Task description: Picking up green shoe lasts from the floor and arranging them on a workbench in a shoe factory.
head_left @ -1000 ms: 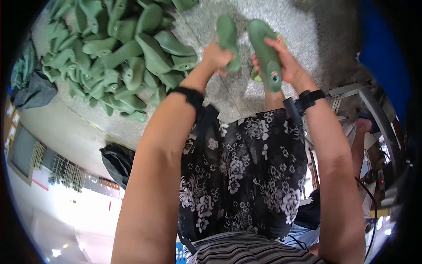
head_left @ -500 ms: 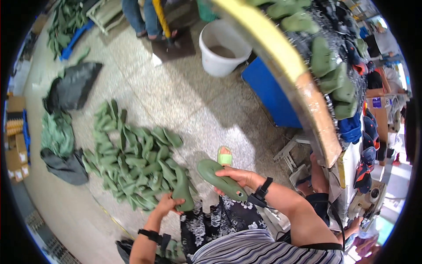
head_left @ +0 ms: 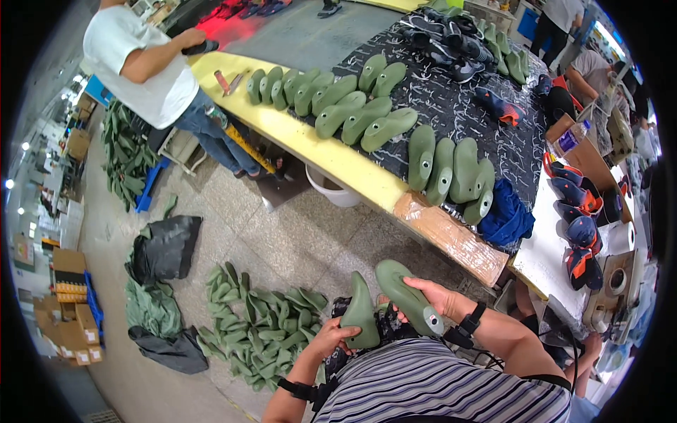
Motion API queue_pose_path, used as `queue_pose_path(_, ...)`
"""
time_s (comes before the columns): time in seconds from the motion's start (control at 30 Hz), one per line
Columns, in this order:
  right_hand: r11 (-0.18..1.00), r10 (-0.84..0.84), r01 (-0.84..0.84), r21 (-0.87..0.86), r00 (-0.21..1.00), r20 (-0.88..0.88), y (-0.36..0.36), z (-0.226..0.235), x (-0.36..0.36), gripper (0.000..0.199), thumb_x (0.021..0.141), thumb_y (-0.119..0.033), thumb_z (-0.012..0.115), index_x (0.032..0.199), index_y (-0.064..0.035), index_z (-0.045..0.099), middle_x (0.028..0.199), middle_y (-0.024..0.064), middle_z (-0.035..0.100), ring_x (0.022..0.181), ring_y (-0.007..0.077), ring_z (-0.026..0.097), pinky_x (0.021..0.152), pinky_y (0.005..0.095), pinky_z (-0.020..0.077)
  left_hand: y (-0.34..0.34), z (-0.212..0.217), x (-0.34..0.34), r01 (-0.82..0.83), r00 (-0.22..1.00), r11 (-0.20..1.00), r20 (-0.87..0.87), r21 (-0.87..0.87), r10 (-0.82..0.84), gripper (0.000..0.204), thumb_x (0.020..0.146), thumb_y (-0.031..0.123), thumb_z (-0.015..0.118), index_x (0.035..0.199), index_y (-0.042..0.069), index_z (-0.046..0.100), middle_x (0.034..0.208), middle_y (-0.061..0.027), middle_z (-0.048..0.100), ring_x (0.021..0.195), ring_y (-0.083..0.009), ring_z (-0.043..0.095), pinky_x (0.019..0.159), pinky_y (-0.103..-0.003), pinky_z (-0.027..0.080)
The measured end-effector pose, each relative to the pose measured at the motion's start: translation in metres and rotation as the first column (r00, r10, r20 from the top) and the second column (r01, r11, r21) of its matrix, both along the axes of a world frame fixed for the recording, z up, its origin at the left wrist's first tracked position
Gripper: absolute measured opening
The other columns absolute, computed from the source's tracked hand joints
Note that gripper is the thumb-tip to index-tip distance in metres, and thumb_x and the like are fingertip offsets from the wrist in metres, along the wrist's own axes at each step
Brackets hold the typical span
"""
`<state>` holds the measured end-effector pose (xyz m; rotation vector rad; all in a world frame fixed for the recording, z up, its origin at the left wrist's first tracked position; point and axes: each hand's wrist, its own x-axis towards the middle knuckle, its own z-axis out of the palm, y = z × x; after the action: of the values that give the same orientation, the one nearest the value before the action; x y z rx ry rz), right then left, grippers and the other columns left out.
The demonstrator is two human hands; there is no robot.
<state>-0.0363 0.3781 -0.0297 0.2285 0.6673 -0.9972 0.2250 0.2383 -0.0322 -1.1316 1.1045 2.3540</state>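
Observation:
My left hand (head_left: 328,337) is closed round a green shoe last (head_left: 361,308), held toe up just in front of my body. Beside it, my right hand (head_left: 431,295) grips another green shoe last (head_left: 399,283), which slants with a pale hole mark at its lower end. The two lasts are close together but look apart. On the floor to the left, a large heap of green lasts (head_left: 271,331) spreads out. More lasts (head_left: 367,120) stand in rows along the yellow-edged table.
The table (head_left: 296,141) crosses ahead, its corner wrapped in brown tape (head_left: 451,236). A blue cloth (head_left: 506,217) and orange-and-navy shoes (head_left: 582,233) lie at right. A person in a white shirt (head_left: 144,63) stands at far left. Dark sacks (head_left: 166,247) lie on the floor.
The view has tilted up, bringing the table top and the person in white into sight. Both hands have lifted their lasts and brought them closer together, away from the heap.

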Motion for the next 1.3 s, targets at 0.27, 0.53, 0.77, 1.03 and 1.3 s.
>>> queue_pose_path(0.27,0.956,-0.286,0.288,-0.053,0.957,0.049,-0.040,0.033,-0.021,0.055,0.092,-0.048,0.045,0.110,0.0035,0.054,0.092,0.0194,0.060,0.078,0.0300,0.064,0.071,0.0417,0.0546,-0.098,0.043,-0.061,0.154,0.985,0.979,-0.059,-0.130,-0.163,0.038,0.079,0.026,0.068,0.103,-0.002,0.059,0.077,-0.0082,0.063,0.051,-0.0141,0.059,0.041,-0.025,0.048)
queue_pose_path(0.53,0.786,-0.615,0.594,-0.170,0.780,-0.118,-0.107,0.075,-0.030,0.052,0.093,-0.043,0.043,0.115,0.0035,0.053,0.095,0.0193,0.062,0.078,0.0291,0.064,0.071,0.0404,0.0547,-0.205,0.087,-0.158,0.392,0.881,0.856,-0.132,-0.337,-0.455,0.039,0.081,0.026,0.066,0.106,-0.002,0.056,0.071,-0.0078,0.062,0.045,-0.0115,0.056,0.038,-0.021,0.045)
queue_pose_path(0.77,0.661,-0.750,0.688,-0.300,0.610,-0.255,-0.123,0.107,-0.094,0.053,0.094,-0.044,0.041,0.119,0.0012,0.051,0.099,0.0195,0.062,0.079,0.0282,0.063,0.069,0.0370,0.0539,-0.227,0.116,-0.269,0.440,0.785,0.790,-0.244,-0.426,-0.569,0.043,0.080,0.027,0.065,0.109,-0.002,0.055,0.073,-0.0081,0.061,0.043,-0.0115,0.055,0.036,-0.020,0.043)
queue_pose_path(1.03,0.609,-0.793,0.745,-0.273,0.560,-0.242,-0.146,0.088,-0.240,0.052,0.095,-0.044,0.036,0.108,0.0022,0.057,0.087,0.0183,0.064,0.072,0.0280,0.064,0.065,0.0362,0.0554,-0.215,0.128,-0.424,0.421,0.783,0.628,-0.087,-0.654,-0.615,0.043,0.078,0.024,0.065,0.102,-0.010,0.057,0.079,-0.0169,0.064,0.042,-0.0177,0.056,0.033,-0.025,0.043)
queue_pose_path(1.3,0.951,0.209,0.118,0.287,0.442,-0.873,-0.152,0.067,-0.366,0.062,0.093,-0.054,0.034,0.100,0.0030,0.058,0.083,0.0218,0.064,0.074,0.0269,0.066,0.060,0.0347,0.0558,-0.206,0.092,-0.548,0.400,0.845,0.243,0.253,-0.884,-0.471,0.032,0.073,0.024,0.063,0.075,-0.009,0.064,0.063,-0.0165,0.064,0.046,-0.0219,0.062,0.047,-0.032,0.053)
